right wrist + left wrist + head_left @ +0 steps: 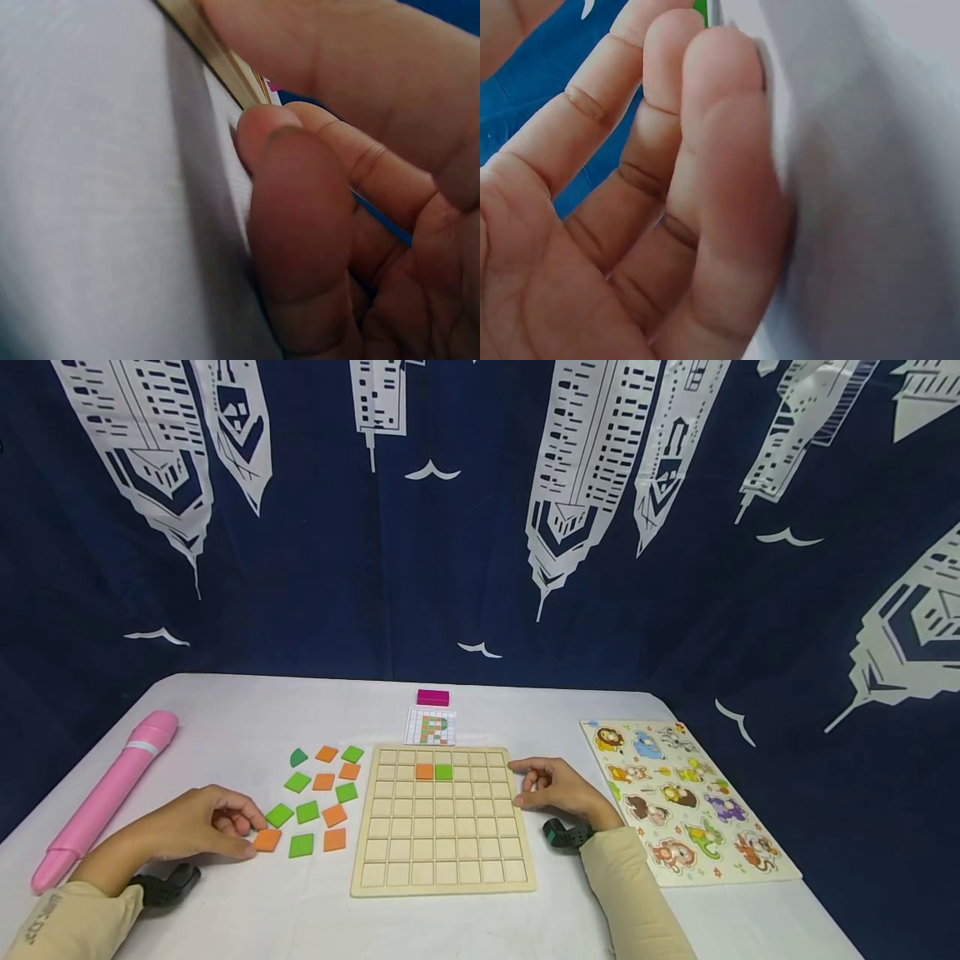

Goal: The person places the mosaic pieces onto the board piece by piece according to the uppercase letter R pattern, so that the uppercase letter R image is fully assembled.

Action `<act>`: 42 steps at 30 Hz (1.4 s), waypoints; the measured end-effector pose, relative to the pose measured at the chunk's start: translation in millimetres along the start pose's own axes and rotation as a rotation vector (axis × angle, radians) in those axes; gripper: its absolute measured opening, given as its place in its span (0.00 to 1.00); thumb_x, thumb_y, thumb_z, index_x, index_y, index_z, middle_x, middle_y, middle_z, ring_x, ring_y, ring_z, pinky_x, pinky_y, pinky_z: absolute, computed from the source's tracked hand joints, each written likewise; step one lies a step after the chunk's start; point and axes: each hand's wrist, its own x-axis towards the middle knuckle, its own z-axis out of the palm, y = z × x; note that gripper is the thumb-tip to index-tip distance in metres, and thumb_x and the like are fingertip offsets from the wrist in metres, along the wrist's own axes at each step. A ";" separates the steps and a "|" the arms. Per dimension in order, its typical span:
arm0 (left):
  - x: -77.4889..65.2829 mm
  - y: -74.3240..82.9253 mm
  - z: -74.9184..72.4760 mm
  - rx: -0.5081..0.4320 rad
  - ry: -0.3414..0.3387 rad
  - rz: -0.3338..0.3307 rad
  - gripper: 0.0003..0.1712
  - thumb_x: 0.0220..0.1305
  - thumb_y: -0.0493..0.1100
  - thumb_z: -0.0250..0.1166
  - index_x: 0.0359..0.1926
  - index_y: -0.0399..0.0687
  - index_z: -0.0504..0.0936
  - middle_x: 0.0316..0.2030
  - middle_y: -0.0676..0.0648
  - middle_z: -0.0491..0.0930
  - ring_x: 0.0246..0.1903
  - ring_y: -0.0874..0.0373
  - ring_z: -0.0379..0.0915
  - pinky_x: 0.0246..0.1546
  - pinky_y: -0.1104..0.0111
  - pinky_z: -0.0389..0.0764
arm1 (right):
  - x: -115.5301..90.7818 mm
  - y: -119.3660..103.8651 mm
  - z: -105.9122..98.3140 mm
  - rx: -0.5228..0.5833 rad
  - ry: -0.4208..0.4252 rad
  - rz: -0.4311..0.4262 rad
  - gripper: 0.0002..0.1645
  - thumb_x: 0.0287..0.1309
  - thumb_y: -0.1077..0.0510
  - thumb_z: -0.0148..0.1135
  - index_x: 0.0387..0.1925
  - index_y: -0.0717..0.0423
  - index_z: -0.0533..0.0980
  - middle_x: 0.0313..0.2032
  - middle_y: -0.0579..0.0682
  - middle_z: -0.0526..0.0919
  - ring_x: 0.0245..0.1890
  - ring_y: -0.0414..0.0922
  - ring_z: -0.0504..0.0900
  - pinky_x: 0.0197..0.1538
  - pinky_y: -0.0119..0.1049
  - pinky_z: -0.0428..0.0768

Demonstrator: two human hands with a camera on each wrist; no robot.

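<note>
On the left side of the table, my left hand (198,825) pinches an orange square tile (267,841) at its left end, thumb and forefinger on either side. The left wrist view shows curled fingers (727,150) low against the white cloth, and the tile is hidden there. My right hand (558,789) touches the right edge of a wooden grid board (442,888) with its thumb and forefinger, the other fingers loosely bent. In the board's second row sit an orange tile (424,772) and a green tile (444,772), side by side.
Several loose green and orange tiles (307,812) lie left of the board. Behind it are a pattern card (431,727) and a magenta block (433,697). A pink tube (105,802) lies far left, an animal picture board (682,802) at right.
</note>
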 end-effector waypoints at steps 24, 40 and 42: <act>25.6 40.2 35.9 0.074 0.257 0.031 0.18 0.59 0.37 0.77 0.49 0.37 0.86 0.34 0.51 0.90 0.31 0.63 0.85 0.35 0.70 0.81 | 1.0 3.0 -0.8 0.005 0.007 -0.002 0.36 0.59 0.73 0.75 0.67 0.80 0.72 0.33 0.46 0.81 0.25 0.35 0.71 0.32 0.26 0.75; 80.2 79.0 66.8 0.010 0.244 0.034 0.18 0.60 0.38 0.77 0.50 0.38 0.86 0.31 0.52 0.89 0.28 0.57 0.78 0.35 0.69 0.76 | 0.5 0.8 -0.5 0.004 0.007 0.005 0.37 0.59 0.73 0.75 0.68 0.79 0.72 0.33 0.45 0.81 0.25 0.35 0.71 0.31 0.26 0.75; 88.1 83.1 69.5 0.018 0.243 0.032 0.17 0.60 0.38 0.77 0.49 0.40 0.86 0.31 0.53 0.89 0.28 0.57 0.76 0.35 0.69 0.74 | 0.7 1.5 -0.6 0.005 0.006 0.004 0.37 0.59 0.73 0.75 0.68 0.79 0.72 0.33 0.45 0.81 0.25 0.35 0.71 0.31 0.26 0.75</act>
